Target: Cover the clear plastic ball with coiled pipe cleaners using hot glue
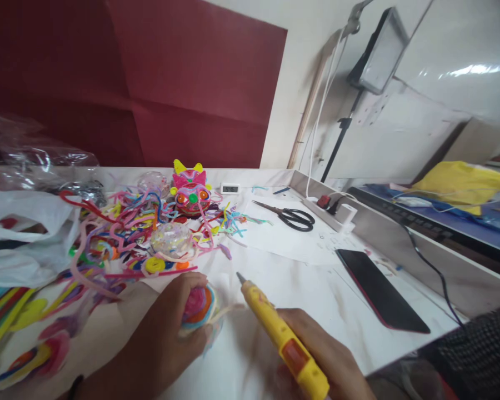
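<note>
My left hand (166, 319) is closed round a coiled disc of coloured pipe cleaner (199, 304), with pink in the middle and orange, blue and cream rings outside. A pale loose end of it sticks out to the right. In my right hand (329, 347) is a yellow hot glue pen (277, 333) with a metal nozzle, its tip pointing up and left, apart from the disc. Beyond my left hand lies a heap of coloured pipe cleaners (129, 222). At the heap's back stands a pink and yellow animal-head figure (191, 191) with orange eyes.
Black-handled scissors (295, 218) lie on white paper (275, 239). A dark phone (379, 289) is at the right, near a power strip (333, 216) with cords. A small digital clock (230, 189) stands at the back; plastic bags (25, 239) crowd the left.
</note>
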The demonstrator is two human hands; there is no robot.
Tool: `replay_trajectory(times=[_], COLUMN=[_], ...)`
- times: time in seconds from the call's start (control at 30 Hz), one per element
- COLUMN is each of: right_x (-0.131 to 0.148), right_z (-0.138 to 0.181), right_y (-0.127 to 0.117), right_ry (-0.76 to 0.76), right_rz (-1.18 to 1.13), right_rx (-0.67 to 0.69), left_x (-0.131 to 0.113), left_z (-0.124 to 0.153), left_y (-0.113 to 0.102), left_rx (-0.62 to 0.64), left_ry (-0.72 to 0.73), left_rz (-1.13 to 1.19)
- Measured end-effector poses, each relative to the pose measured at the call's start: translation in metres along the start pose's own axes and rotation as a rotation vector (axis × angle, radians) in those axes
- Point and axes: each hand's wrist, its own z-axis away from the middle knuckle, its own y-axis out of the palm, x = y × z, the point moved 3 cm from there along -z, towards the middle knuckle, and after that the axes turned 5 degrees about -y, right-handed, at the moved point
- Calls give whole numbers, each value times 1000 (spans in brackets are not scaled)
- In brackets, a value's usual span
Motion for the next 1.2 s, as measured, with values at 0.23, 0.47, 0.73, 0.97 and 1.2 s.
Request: replay_trajectory(times=[0.23, 0.47, 0.73, 0.97, 1.2], right_x=[-38, -72, -24, 12, 5], right_z=[-13, -33, -33, -57, -81], right_y=[-46, -65, -42, 15, 23], right_ry=[-109, -83, -361, -324, -322], right_rz=[494, 797, 793, 374, 245], right_rx=[-8, 111, 82, 329, 331], left_x=[-1, -2, -6, -5, -7], left_z=[-3, -4, -4, -3, -2], left_y=[1, -2, -1, -3, -3], left_rx=[-46, 16, 58, 9, 8], left_ry=[51, 21, 18, 83, 60], left_rz=[13, -3, 14, -40, -19])
